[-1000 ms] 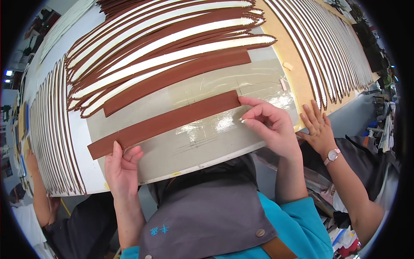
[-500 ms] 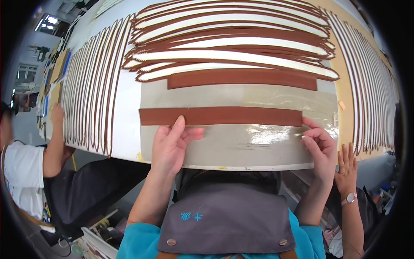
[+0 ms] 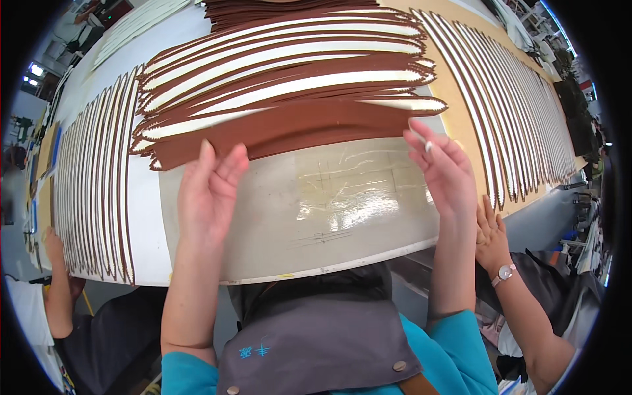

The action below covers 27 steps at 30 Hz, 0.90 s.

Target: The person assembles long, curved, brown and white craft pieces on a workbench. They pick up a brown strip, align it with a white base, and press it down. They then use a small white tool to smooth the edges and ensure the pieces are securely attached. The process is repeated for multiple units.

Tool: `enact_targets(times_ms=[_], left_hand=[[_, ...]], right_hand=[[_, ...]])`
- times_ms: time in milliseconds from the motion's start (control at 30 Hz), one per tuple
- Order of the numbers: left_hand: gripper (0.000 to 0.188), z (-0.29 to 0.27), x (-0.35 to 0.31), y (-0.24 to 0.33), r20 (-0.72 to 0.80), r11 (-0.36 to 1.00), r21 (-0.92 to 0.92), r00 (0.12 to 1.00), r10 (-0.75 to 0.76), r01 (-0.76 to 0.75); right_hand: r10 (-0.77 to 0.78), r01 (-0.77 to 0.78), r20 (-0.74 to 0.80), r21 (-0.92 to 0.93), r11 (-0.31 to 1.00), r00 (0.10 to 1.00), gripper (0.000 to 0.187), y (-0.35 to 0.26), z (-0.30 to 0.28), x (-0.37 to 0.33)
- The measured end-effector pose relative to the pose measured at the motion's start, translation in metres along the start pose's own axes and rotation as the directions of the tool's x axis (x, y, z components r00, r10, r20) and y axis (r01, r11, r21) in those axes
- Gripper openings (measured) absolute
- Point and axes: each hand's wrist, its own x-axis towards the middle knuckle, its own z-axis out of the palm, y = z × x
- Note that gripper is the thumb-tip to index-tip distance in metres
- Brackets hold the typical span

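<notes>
A flat reddish-brown strip [image 3: 289, 130] lies bowed along the near edge of a pile of brown-edged white strips [image 3: 276, 69]. My left hand [image 3: 214, 184] is over its lower edge near the left part, thumb and fingers spread in front of it, not closed round it. At the strip's right end is my right hand [image 3: 444, 168], with bent, separated fingers; the fingertips are close to the end, and whether they touch it I cannot tell. A small white spot shows at one of its fingertips. Below the strip is a grey, shiny sheet [image 3: 263, 217] on the table.
Rows of narrow brown-edged strips lie at the left [image 3: 99, 178] and the right [image 3: 503, 105]. More dark brown strips [image 3: 283, 12] are piled at the back. A co-worker's hand with a watch [image 3: 492, 243] rests by the right table edge; another person's arm [image 3: 58, 283] is at the left.
The brown strip has moved away from me, from the grey sheet to the near edge of the pile, over where another brown strip lay. Both hands moved forward; the view has shifted.
</notes>
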Motion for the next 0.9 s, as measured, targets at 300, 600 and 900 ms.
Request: enact_targets(times_ms=[300,600,900], left_hand=[[0.037,0.0,0.0,-0.006,-0.087,0.83,0.553,0.996,-0.025,0.069],[0.021,0.006,0.0,-0.021,0.298,0.203,0.933,0.954,0.028,-0.297],[0.062,0.031,0.033,-0.049,0.731,-0.238,0.675,0.677,0.083,-0.698]], right_hand=[[0.116,-0.146,-0.105,-0.349,0.926,0.988,0.024,-0.001,-0.017,0.034],[0.122,-0.14,-0.108,-0.183,0.973,0.987,0.023,-0.007,-0.014,0.03],[0.078,-0.078,0.036,0.01,0.997,0.996,0.016,-0.002,-0.02,0.011]])
